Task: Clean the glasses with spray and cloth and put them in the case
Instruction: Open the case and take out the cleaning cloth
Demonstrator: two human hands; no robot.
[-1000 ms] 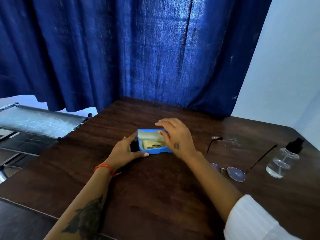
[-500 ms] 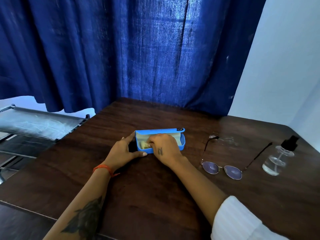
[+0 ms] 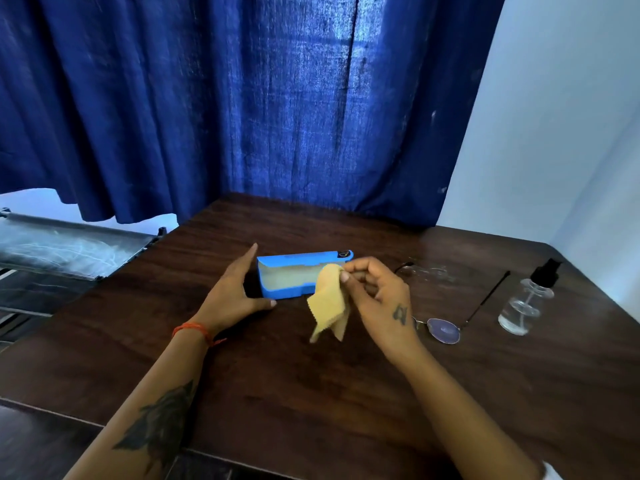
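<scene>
We see the yellow cloth (image 3: 329, 303) pinched in our right hand (image 3: 377, 292), hanging before the open blue glasses case (image 3: 294, 277). Our open left hand (image 3: 235, 292) steadies the case's end on the table (image 3: 311, 393). Glasses (image 3: 445, 329) and spray bottle (image 3: 526, 301) lie rightward; no lettering is legible.

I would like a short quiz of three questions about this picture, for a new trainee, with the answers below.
1. True or false: the glasses are already inside the blue case.
2. What does the right hand hold?
A. the spray bottle
B. the yellow cloth
C. nothing
3. Fill in: the left hand rests against the ____ end of the case, as the person sees it.

Key:
1. False; they lie on the table, right of the case.
2. B, pinched at its top edge.
3. left
</scene>
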